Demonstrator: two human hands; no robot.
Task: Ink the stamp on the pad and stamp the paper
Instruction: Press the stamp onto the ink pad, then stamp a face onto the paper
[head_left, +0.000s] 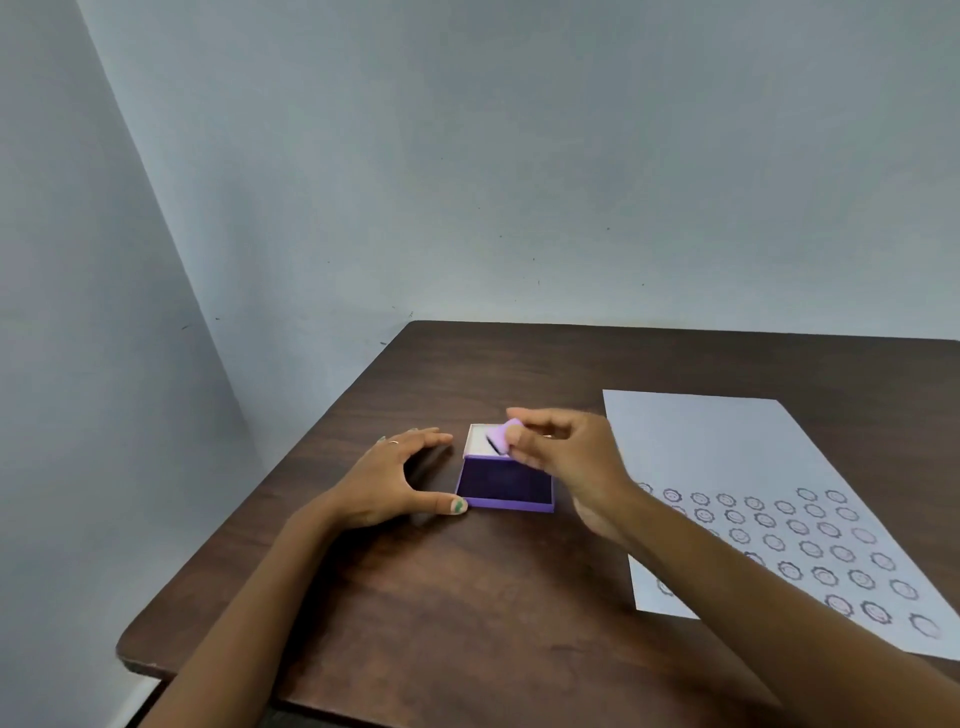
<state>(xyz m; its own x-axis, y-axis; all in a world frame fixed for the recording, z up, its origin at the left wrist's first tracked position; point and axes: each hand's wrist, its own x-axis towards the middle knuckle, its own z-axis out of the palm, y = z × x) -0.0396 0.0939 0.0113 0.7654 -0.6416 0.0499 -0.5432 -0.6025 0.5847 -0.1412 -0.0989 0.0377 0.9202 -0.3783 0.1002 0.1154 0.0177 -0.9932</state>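
Dark brown wood-grain table (467, 597) set against a pale grey wall; no other furniture seen. White rectangular sheet of paper (727, 447) laid on the table's right side, long axis running away from the person, its near half covered in rows of round scalloped purple imprints (789, 569), the far half blank. Small purple square ink pad box (505, 491) seated left of the paper, lid (480, 440) hinged back and standing open at its far edge, dark pad surface exposed. Left hand (387, 480) spread in a wide C beside the box, thumb tip just at the near-left corner, fingers reaching toward the lid's left side; nothing is gripped, and actual contact with the box cannot be told. Right hand (566, 457) held above the pad's far-right part, fingertips pinched on a small lilac stamp (503, 435), face tilted left and downward. Stamp judged poised directly over the pad, so inking calls for a short drop; the paper lies to the right, nearer the right hand. No brand, label or legible writing is made out.
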